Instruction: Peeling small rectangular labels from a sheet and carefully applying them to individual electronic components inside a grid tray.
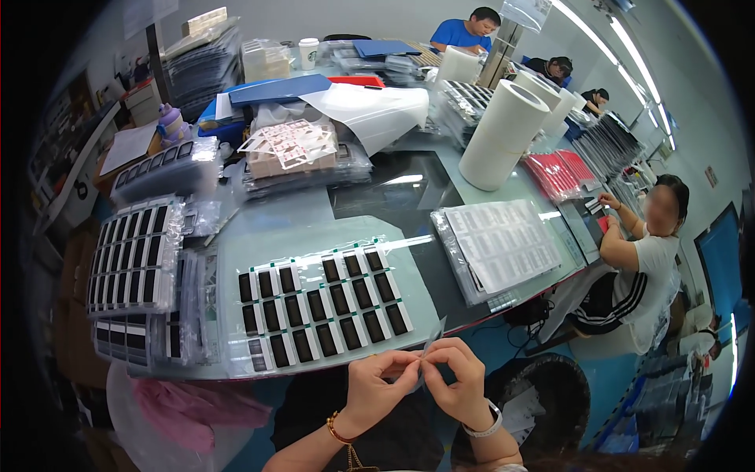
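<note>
Just past the table's near edge, my left hand (pixel 376 387) and my right hand (pixel 458 379) meet with pinched fingertips. Between them stands a thin, see-through piece of film (pixel 435 332), its lower part hidden by my fingers. Beyond my hands, small black rectangular panels (pixel 339 299) with white side strips and green tabs lie in rows on the table mat (pixel 393 236). One grey panel (pixel 257 355) sits at the near left corner of these rows, and a gap shows in the far row.
Trays of similar panels (pixel 134 256) are stacked at left. White sheet-covered trays (pixel 503 244) lie at right, before a large white roll (pixel 503 134). A black bin (pixel 562 389) stands below right. A co-worker (pixel 637 252) sits at the right; others work farther back.
</note>
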`<state>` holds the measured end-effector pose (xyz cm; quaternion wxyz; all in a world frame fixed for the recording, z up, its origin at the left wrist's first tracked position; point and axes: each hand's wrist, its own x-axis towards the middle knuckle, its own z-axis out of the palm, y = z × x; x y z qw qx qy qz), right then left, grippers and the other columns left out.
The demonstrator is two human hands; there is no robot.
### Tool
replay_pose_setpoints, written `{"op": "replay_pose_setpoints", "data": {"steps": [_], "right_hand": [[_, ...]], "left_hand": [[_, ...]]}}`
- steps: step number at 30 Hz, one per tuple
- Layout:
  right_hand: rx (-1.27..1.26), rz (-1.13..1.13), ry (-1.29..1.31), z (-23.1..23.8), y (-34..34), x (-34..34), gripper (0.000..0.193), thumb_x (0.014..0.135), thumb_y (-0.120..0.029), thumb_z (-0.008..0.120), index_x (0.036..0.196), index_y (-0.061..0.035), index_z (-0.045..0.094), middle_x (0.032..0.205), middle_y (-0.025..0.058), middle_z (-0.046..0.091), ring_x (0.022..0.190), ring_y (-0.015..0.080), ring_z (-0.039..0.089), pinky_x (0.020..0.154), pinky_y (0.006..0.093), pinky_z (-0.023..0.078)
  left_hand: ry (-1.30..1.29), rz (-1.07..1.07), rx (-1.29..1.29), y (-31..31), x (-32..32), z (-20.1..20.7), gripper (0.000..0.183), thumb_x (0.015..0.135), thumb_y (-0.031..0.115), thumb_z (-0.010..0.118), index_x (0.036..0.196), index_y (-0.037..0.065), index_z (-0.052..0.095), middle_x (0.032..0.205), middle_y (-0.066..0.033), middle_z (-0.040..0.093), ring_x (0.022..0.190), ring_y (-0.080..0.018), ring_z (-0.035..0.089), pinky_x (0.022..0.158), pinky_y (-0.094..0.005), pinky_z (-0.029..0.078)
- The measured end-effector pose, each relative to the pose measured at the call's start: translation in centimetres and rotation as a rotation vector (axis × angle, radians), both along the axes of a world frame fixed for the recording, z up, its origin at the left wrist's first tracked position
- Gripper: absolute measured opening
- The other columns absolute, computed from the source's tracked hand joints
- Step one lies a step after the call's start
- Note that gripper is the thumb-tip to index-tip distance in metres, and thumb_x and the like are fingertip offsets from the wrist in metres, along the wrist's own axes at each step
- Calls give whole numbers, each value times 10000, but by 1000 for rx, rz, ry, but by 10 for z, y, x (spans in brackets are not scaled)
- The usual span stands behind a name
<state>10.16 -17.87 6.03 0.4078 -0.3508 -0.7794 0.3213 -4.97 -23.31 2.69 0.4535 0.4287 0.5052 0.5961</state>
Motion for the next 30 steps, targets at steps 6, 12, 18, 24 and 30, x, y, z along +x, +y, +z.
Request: {"op": "replay_pose_setpoints", "data": {"steps": [6,12,18,24,30], "right_hand": [[-152,-20,179,-11,-2,3,84,828,38,717,880,6,659,964,121,673,835,206,674,745,296,530],[-124,6,107,-8,-3,7,73,842,36,709,890,12,659,962,120,673,833,202,671,743,298,532],[-111,0,122,-7,-7,6,73,838,39,704,888,11,659,954,122,681,838,201,680,742,302,540],[-81,-12,182,-10,-5,7,68,842,53,689,891,13,664,953,121,700,809,193,691,719,287,543],[-259,-197,311,-19,0,16,65,1004,-28,586,981,30,569,906,112,724,757,106,671,697,238,545]], "left_hand": [[-132,-19,-29,1,3,-8,126,941,-7,670,1041,-66,717,1066,-119,764,899,-114,723,829,-240,581],[-126,-111,-54,-2,1,-13,134,979,25,667,1077,-65,682,1002,-101,745,883,-112,706,832,-240,575],[-98,-106,-51,-3,0,-16,134,1002,30,640,1075,-82,653,994,-112,726,908,-139,714,846,-280,603],[-181,-39,9,-3,7,-15,139,1000,24,622,1087,-73,669,1029,-130,741,907,-129,716,822,-271,605],[-557,67,-142,-3,4,-17,149,1070,123,425,1013,32,528,1001,-95,660,931,-214,719,870,-456,635]]}}
